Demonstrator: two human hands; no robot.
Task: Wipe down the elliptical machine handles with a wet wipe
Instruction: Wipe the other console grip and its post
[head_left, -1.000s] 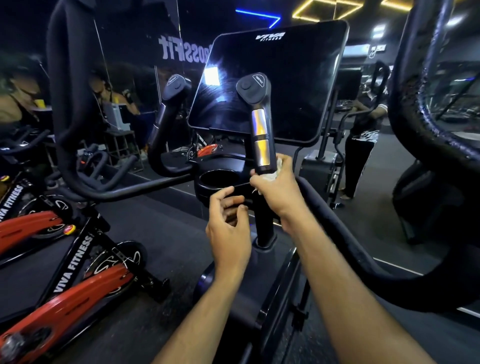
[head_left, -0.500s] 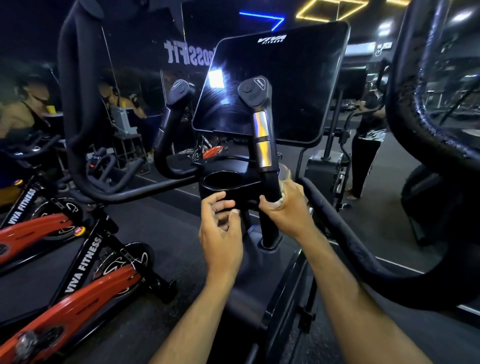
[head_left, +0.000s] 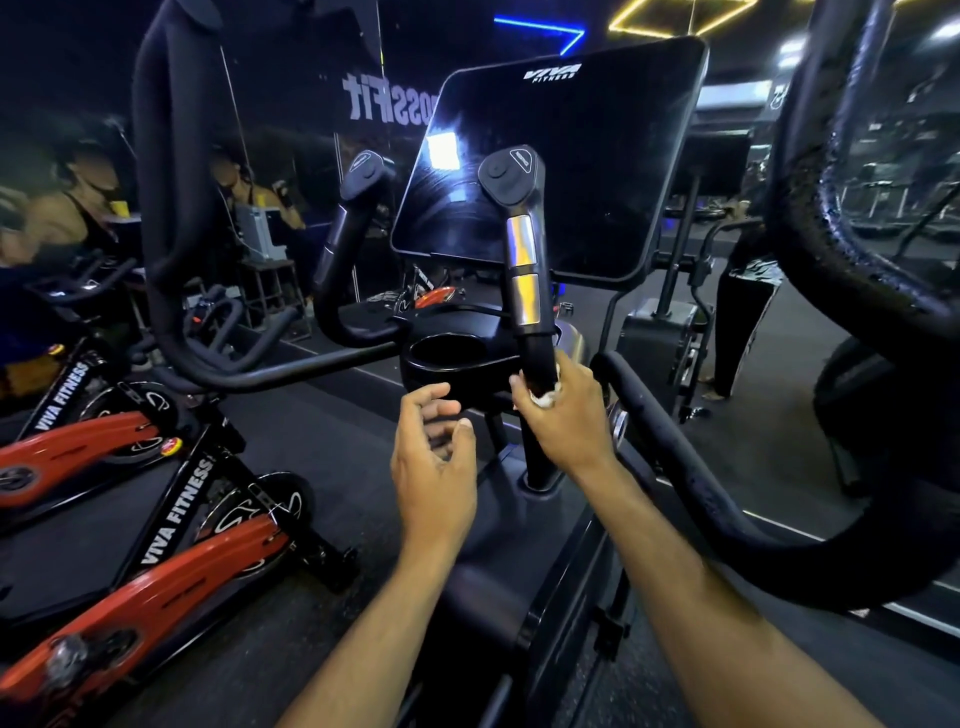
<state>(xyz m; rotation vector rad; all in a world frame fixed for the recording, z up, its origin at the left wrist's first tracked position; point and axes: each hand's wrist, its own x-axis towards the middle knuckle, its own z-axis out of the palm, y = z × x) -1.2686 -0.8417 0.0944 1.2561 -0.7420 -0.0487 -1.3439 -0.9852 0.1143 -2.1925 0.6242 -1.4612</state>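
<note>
The elliptical's right inner handle (head_left: 522, 260) stands upright before the dark console screen (head_left: 571, 156), black with two silver sensor plates. My right hand (head_left: 566, 415) grips its black lower stem, with the white wet wipe (head_left: 545, 397) bunched between palm and stem. My left hand (head_left: 434, 467) hovers just left of the stem, fingers loosely curled, holding nothing. The left inner handle (head_left: 345, 228) curves up beside the console. Large padded swing handles rise at the left (head_left: 171, 182) and right (head_left: 831, 234).
A round cup holder (head_left: 447, 353) sits under the console. Red and black spin bikes (head_left: 130, 519) stand at the left. A mirror wall behind reflects people. A person (head_left: 743, 312) stands at the back right on the dark floor.
My right hand slid with the wipe down the handle, from the lower silver plate to the black stem. My left hand let go of the ledge by the cup holder and drew back.
</note>
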